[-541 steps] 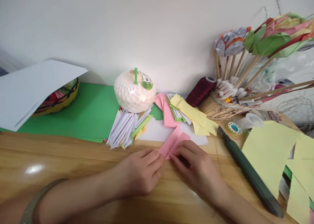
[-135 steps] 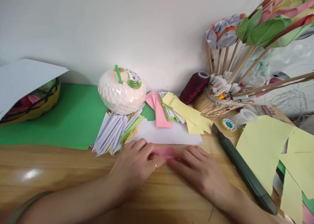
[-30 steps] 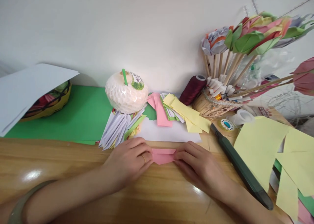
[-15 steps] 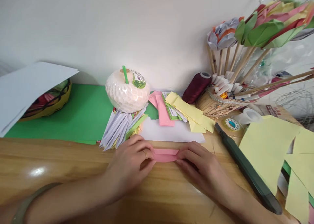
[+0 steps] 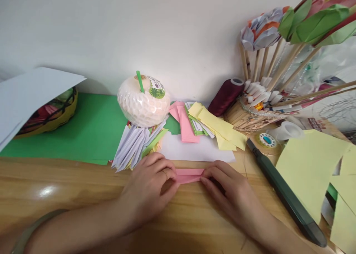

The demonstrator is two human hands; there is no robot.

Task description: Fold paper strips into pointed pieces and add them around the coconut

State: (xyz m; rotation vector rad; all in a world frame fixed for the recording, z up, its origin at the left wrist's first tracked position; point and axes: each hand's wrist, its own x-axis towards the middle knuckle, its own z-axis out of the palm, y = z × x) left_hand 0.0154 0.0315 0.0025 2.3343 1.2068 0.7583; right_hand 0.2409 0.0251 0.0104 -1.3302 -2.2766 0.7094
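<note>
A folded pink paper strip (image 5: 190, 175) lies lengthwise between my hands, just above the wooden table. Its left end is pinched by my left hand (image 5: 154, 185), which wears a thin ring. My right hand (image 5: 228, 187) grips the other end with thumb and fingers; both fingertips partly cover the ends. A crease runs along the strip, with the near flap lifted toward me. Right behind my left hand is a bundle of folded white, green and yellow paper pieces (image 5: 132, 144). A white sheet (image 5: 189, 150) lies flat behind the strip.
Folded pink slips (image 5: 187, 126) and yellow slips (image 5: 217, 124) lie behind. A wrapped coconut (image 5: 143, 101) stands near the wall. On the right are a dark utility knife (image 5: 286, 194), yellow paper (image 5: 308, 168), a maroon thread spool (image 5: 226, 97) and a holder (image 5: 244, 116) with paper flowers.
The strip's near edge, curved before, now looks straighter and folded up more. Both hands keep their grip at the ends. The view has shifted slightly.
</note>
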